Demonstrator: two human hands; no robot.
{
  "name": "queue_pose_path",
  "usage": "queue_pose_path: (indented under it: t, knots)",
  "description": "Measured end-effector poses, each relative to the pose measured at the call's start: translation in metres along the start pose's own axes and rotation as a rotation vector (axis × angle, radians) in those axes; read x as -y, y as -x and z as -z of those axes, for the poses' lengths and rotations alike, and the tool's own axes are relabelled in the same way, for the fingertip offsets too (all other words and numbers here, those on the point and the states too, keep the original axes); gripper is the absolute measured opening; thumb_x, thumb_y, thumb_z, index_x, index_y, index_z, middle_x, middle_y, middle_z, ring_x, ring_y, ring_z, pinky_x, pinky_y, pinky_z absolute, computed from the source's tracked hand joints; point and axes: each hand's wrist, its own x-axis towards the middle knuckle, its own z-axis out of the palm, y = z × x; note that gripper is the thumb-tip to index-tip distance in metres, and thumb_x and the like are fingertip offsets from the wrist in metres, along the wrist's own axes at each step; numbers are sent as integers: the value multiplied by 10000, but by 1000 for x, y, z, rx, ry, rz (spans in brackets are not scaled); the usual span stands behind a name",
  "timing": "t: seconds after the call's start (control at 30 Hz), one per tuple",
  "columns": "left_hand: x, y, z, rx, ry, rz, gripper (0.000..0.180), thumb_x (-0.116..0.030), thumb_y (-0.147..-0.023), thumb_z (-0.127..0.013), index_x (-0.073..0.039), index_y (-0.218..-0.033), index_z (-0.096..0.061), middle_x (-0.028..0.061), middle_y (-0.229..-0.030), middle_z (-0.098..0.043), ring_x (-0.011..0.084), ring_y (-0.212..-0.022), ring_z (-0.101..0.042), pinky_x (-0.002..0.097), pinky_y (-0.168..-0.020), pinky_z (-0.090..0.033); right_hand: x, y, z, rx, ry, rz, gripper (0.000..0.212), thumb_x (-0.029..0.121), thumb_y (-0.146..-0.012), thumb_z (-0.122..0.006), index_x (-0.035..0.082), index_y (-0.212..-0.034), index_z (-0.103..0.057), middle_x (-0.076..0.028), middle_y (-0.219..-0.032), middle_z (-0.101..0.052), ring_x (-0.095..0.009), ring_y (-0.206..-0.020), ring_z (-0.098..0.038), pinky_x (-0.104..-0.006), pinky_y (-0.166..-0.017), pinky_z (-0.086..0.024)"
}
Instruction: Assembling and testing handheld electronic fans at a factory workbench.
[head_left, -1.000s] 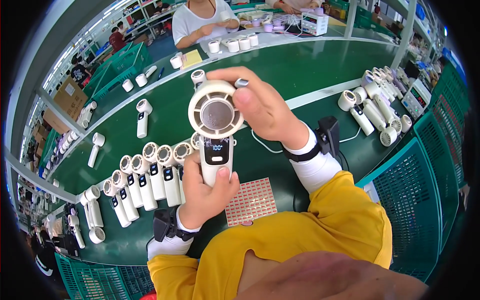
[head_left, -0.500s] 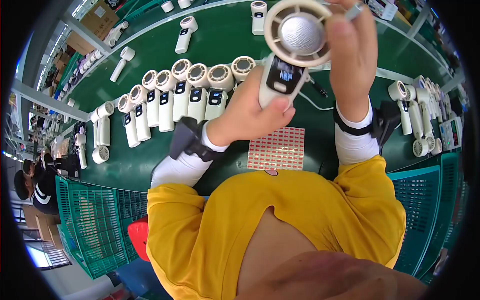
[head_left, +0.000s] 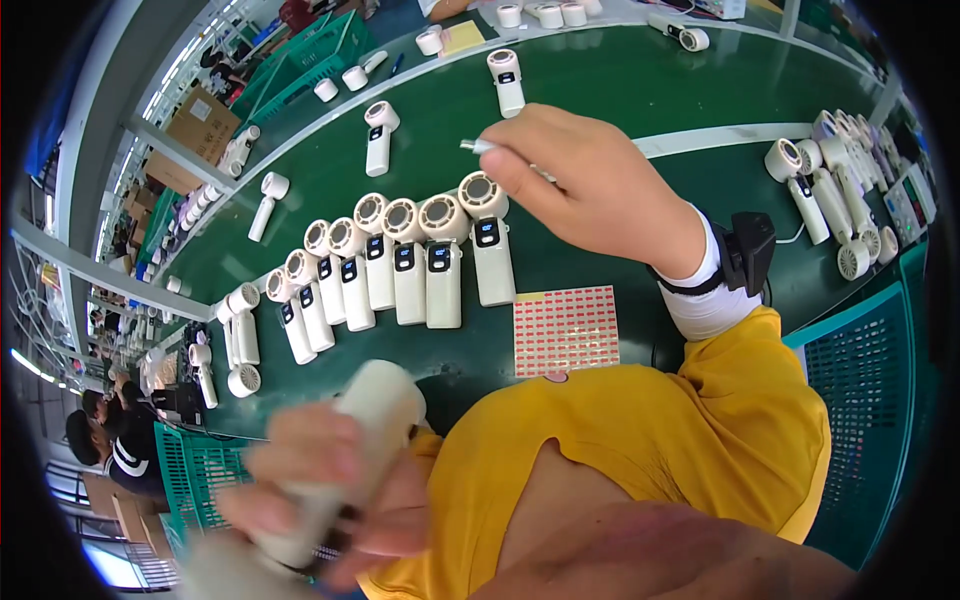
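At the lower left, close to me, my left hand (head_left: 325, 480) is wrapped round a white handheld fan (head_left: 385, 405), both smeared by motion. The fan is tilted, and its face cannot be made out. Over the table's middle, my right hand (head_left: 590, 180) pinches a cable plug (head_left: 480, 147) whose metal tip sticks out past the thumb. Left of that hand, several white handheld fans (head_left: 440, 285) lie side by side in a slanting row, round heads away from me. The nearest one to my right hand is the row's rightmost fan (head_left: 492, 260).
A sheet of small red stickers (head_left: 567, 332) lies by the table's near edge. More fans (head_left: 835, 205) are piled at the right beside a small device (head_left: 905, 205). Two single fans (head_left: 378, 145) lie farther back. Green crates (head_left: 855, 370) stand beside me.
My left hand has brought the fan from the upper middle down to the lower left, close to me. My right hand has come away from the fan, moving left and down with the plug.
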Motion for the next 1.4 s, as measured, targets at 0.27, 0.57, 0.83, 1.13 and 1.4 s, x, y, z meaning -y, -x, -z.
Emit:
queue_pose_path:
  t: [0.27,0.57,0.83,1.13,1.4]
  knots:
    - [4,-5,-4,-227,84,-25,357,-139,-773,-581,5,-1018,-365,47,-956,-482,147,-607,-476,266,-527,-394,6,6,4,47,-79,30,165,164,-837,-522,11,-895,-545,-106,-736,-538,-249,-623,-519,-300,-545,-410]
    - [12,-26,9,-88,346,350,350,-189,-872,-375,72,-1102,-343,157,-925,-472,207,-669,-518,294,-578,-460,17,2,11,22,-170,58,154,157,-841,-520,9,-881,-532,-88,-704,-515,-215,-586,-495,-278,-521,-390]
    - [57,-10,-23,322,125,1103,273,-132,-901,-300,48,-1104,-329,191,-890,-516,252,-667,-581,319,-553,-510,18,5,22,57,-400,-85,186,174,-870,-496,5,-798,-520,-52,-643,-468,-142,-536,-418,-255,-482,-337]
    - [56,-3,-12,455,484,1156,275,-158,-912,-310,28,-1115,-317,172,-877,-528,238,-605,-589,305,-539,-501,25,2,25,143,-549,-69,221,185,-872,-495,10,-741,-523,-37,-596,-457,-124,-516,-402,-249,-468,-315]
    - [69,3,-9,598,586,1045,398,-218,-908,-360,17,-1212,-256,160,-885,-529,219,-578,-571,292,-513,-483,21,0,38,290,-491,-30,213,185,-855,-511,39,-704,-543,-61,-599,-522,-180,-514,-480,-271,-470,-365]
